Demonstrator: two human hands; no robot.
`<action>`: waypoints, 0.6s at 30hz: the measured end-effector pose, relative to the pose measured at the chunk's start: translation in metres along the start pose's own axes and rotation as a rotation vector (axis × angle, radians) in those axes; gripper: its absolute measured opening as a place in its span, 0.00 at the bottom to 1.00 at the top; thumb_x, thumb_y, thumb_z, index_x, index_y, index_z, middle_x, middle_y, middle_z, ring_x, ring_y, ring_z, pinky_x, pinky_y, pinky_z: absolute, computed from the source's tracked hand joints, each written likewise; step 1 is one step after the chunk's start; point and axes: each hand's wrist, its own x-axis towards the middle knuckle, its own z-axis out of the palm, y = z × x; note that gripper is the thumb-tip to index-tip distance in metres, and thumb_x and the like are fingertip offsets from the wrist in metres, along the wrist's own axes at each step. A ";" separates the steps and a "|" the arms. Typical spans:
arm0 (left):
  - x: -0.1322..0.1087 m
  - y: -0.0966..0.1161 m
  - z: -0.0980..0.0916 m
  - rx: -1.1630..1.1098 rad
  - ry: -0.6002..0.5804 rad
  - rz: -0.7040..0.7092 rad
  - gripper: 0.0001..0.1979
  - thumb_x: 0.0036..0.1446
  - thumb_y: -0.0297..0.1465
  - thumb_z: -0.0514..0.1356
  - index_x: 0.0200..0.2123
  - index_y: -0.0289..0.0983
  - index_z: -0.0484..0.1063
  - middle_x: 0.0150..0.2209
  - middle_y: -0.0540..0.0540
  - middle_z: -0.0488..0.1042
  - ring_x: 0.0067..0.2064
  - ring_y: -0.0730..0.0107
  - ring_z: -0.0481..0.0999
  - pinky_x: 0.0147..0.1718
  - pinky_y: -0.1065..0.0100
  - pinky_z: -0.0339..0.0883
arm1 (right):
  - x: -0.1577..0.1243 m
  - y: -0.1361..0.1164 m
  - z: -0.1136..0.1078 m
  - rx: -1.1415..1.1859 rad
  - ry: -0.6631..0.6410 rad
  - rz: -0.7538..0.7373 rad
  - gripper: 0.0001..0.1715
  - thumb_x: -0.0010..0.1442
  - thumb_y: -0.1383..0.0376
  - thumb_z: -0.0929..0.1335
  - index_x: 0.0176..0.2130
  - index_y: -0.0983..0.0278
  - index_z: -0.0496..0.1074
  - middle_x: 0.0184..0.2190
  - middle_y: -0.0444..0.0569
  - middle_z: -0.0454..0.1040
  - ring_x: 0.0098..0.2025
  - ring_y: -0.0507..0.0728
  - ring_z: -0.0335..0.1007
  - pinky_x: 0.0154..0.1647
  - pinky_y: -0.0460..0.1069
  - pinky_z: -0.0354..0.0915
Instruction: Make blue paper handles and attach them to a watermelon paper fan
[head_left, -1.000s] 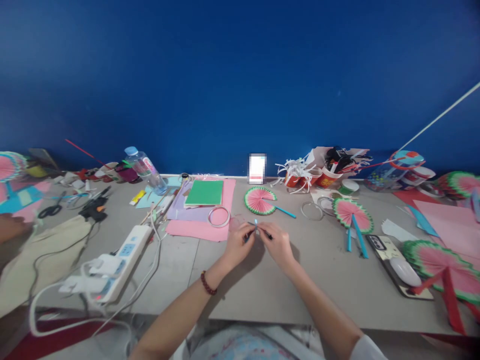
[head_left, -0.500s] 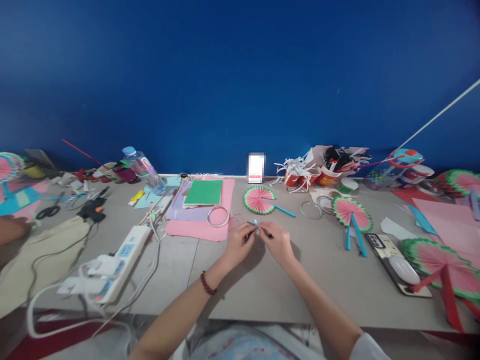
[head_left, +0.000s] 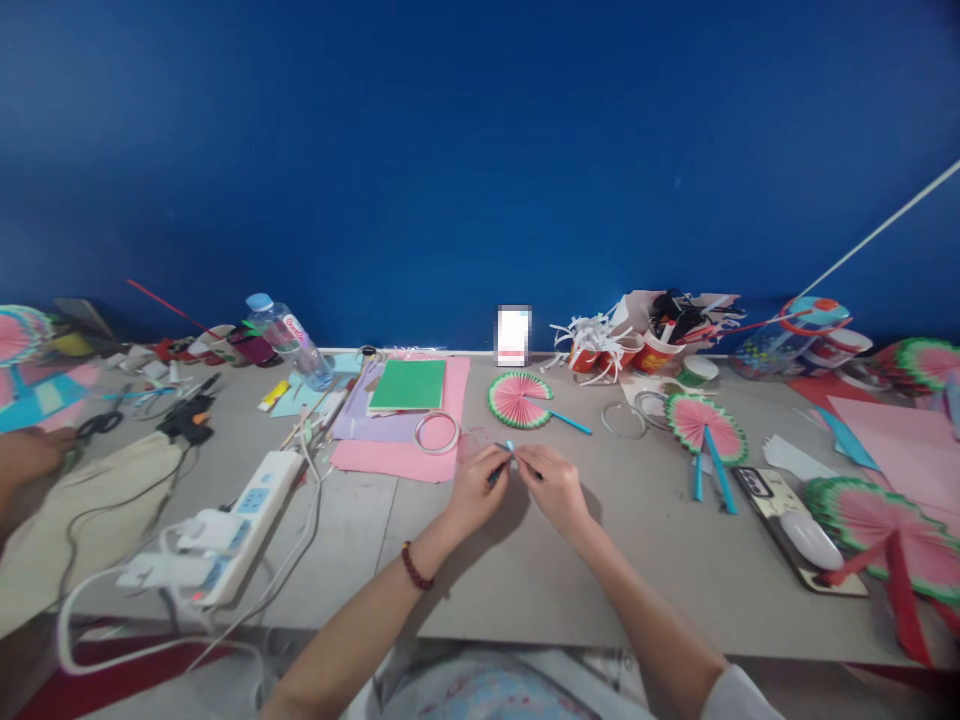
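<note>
Both of my hands meet low over the middle of the table, fingertips close together. Between them shows a small light-blue piece, perhaps paper, too small to tell its kind. My left hand is closed in a pinch at this piece, and something dark shows by its fingers that I cannot make out. My right hand pinches at the piece from the other side. Just beyond my hands lies a round pleated paper fan, pink with a green edge, with a blue stick pointing right.
A power strip with cables, pink paper, a green pad and a bottle are left. Rings, another fan, a phone and a mouse are right. A co-worker's hand is far left.
My right fingers have shifted slightly toward the left hand, around the blue piece. At far left, the co-worker's hand has moved in toward the black scissors.
</note>
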 end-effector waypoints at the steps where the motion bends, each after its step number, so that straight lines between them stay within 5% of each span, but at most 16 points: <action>1: 0.000 0.000 0.000 0.003 -0.001 0.002 0.12 0.59 0.26 0.51 0.40 0.35 0.73 0.34 0.43 0.72 0.36 0.67 0.71 0.35 0.68 0.64 | 0.000 0.000 0.000 -0.009 0.014 -0.017 0.14 0.59 0.71 0.61 0.38 0.62 0.75 0.34 0.51 0.78 0.37 0.56 0.73 0.40 0.51 0.69; 9: 0.000 -0.001 0.003 -0.025 0.013 -0.036 0.11 0.58 0.27 0.52 0.38 0.35 0.75 0.32 0.45 0.72 0.34 0.70 0.70 0.32 0.71 0.63 | 0.002 0.001 -0.001 0.058 0.064 0.030 0.12 0.58 0.71 0.63 0.35 0.62 0.74 0.33 0.50 0.78 0.35 0.56 0.74 0.38 0.49 0.69; 18: 0.004 -0.003 0.003 -0.271 0.048 -0.198 0.12 0.57 0.34 0.56 0.38 0.35 0.77 0.32 0.43 0.74 0.32 0.70 0.71 0.28 0.72 0.63 | 0.009 -0.001 -0.006 0.209 0.144 0.314 0.09 0.58 0.63 0.64 0.31 0.64 0.72 0.28 0.48 0.76 0.30 0.54 0.72 0.33 0.48 0.67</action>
